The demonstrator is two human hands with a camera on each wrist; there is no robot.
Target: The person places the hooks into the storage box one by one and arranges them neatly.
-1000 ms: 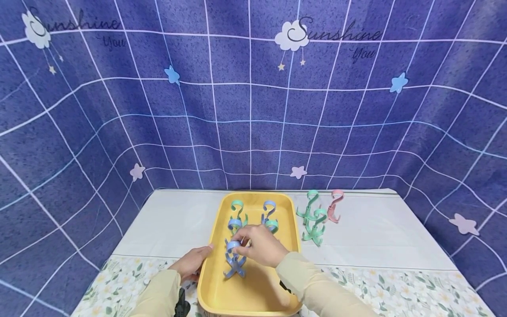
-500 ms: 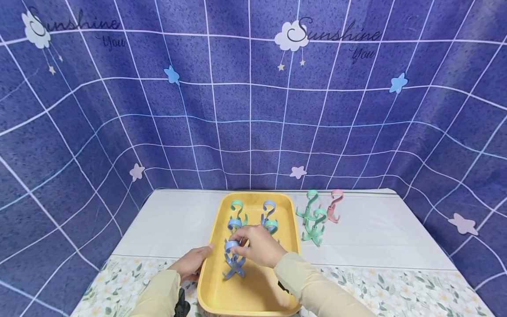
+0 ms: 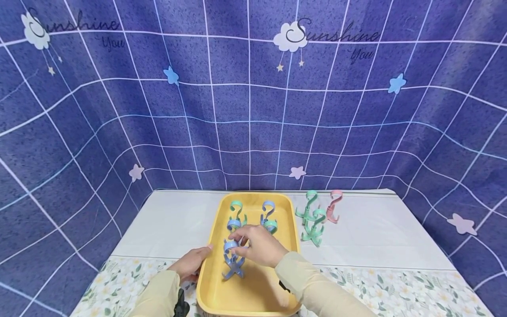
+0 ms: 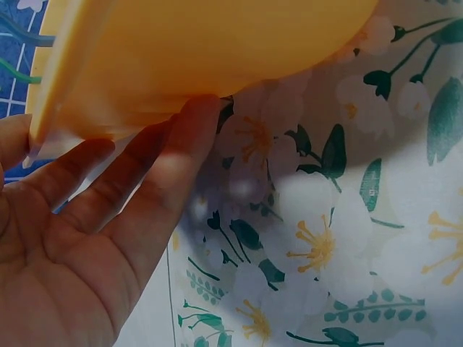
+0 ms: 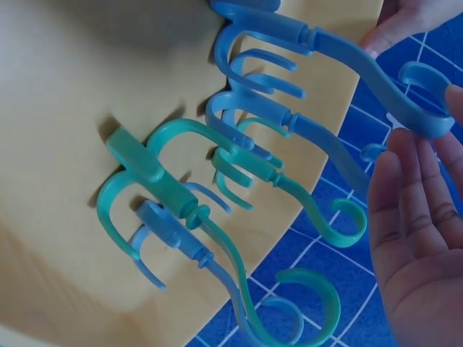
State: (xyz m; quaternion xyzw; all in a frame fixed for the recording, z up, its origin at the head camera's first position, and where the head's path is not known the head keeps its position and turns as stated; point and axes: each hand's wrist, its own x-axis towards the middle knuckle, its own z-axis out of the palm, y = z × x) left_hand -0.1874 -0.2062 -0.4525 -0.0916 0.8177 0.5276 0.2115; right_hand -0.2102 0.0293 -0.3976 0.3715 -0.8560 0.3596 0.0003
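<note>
A blue multi-prong hanger hook [image 3: 234, 268] stands on its prongs in the yellow tray [image 3: 257, 301], its curl upward. My right hand [image 3: 263, 246] pinches this curl between thumb and fingertips; in the right wrist view the fingertips touch the underside of the blue curl. My left hand [image 3: 192, 263] holds the tray's left rim, thumb at the edge; the left wrist view shows the fingers beneath the yellow tray [image 4: 217, 43]. Behind the right hand stand another blue hook [image 3: 233, 224] and a green hook [image 3: 271, 226], partly hidden. Farther back are a green hook [image 3: 236, 205] and a blue hook [image 3: 269, 207].
Right of the tray, two green hooks [image 3: 313, 235] and a pink hook [image 3: 332, 213] stand on the white tabletop [image 3: 376, 237]. A floral cloth [image 3: 396, 290] covers the near side. A blue checked curtain [image 3: 253, 132] surrounds the table at the back and sides.
The held hook's curl has shifted slightly left, with the right fingertips still at it. My left hand stays at the tray rim. The other hooks have not visibly moved.
</note>
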